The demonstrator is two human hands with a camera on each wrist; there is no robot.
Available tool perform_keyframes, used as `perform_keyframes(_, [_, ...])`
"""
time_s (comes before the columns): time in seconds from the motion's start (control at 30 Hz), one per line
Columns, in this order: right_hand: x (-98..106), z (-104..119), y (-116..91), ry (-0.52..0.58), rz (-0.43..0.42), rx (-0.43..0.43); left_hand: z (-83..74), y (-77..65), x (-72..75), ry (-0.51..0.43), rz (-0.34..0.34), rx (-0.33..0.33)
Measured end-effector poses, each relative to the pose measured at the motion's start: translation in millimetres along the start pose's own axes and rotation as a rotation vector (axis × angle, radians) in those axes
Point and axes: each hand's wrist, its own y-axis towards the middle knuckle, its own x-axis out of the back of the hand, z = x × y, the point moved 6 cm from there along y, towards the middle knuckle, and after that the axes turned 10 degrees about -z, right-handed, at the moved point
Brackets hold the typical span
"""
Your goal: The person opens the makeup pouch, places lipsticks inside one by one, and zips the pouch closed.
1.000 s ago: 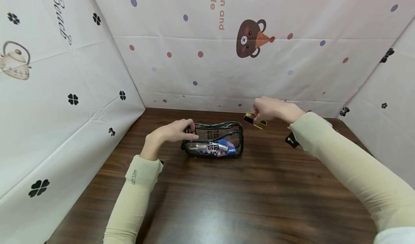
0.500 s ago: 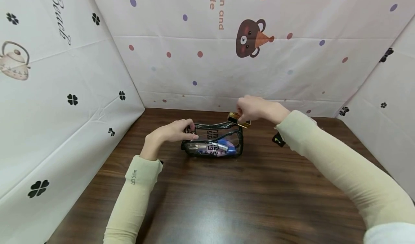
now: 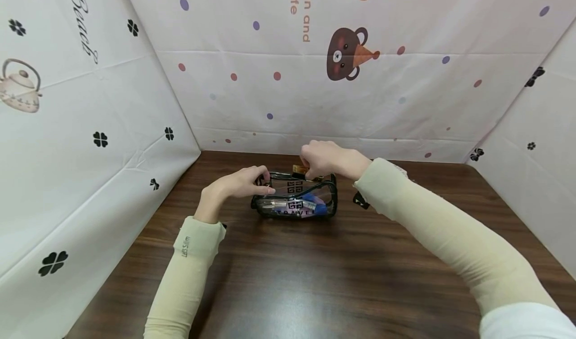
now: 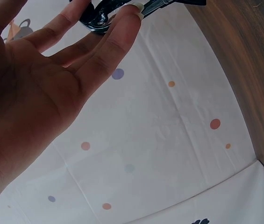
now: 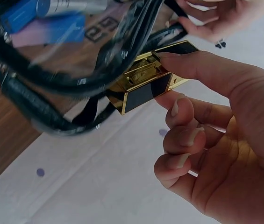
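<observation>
A clear cosmetic pouch point(image 3: 334, 199) with black trim and "TRAVEL" lettering sits on the table, its top open. Inside lie a silver tube point(image 3: 277, 205) and a blue item point(image 3: 320, 210). My left hand point(image 3: 240, 181) pinches the pouch's left end at the top edge between thumb and fingers. My right hand point(image 3: 326, 159) is over the opening, thumb and index finger gripping a black-and-gold rectangular case point(image 5: 148, 91). In the right wrist view the case's far end overlaps the pouch's black rim point(image 5: 71, 88), while the other fingers curl below it.
The dark wooden table point(image 3: 288, 279) stretches in front of the pouch. Printed white cloth walls stand behind it point(image 3: 252, 99) and at both sides. A small black device point(image 3: 361, 200) shows beneath the right sleeve cuff.
My right hand has carried the black-and-gold case leftward from beside the pouch to above its opening, lowering slightly. My left hand has stayed on the pouch's left end.
</observation>
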Motion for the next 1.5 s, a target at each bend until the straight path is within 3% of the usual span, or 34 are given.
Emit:
perform_keyframes(0.67, [-23,26,19,-0.034,0.049,0.007,-0.3,-1.2,0.7,-0.016,-0.001,0.002])
perform_keyframes(1.0, [-27,27,20,-0.017,-0.03,0.034,-0.7,-0.9,1.5,-0.008,-0.008,-0.017])
perform_keyframes(1.23, [-17,7,5,0.04,-0.122,-0.012,-2.1,-1.6,1.9,0.002,-0.013,-0.035])
perform_keyframes(1.5, [-14,-52,-31,0.066,-0.256,-0.102,-2.6,-3.6,1.6,-0.018,-0.003,-0.03])
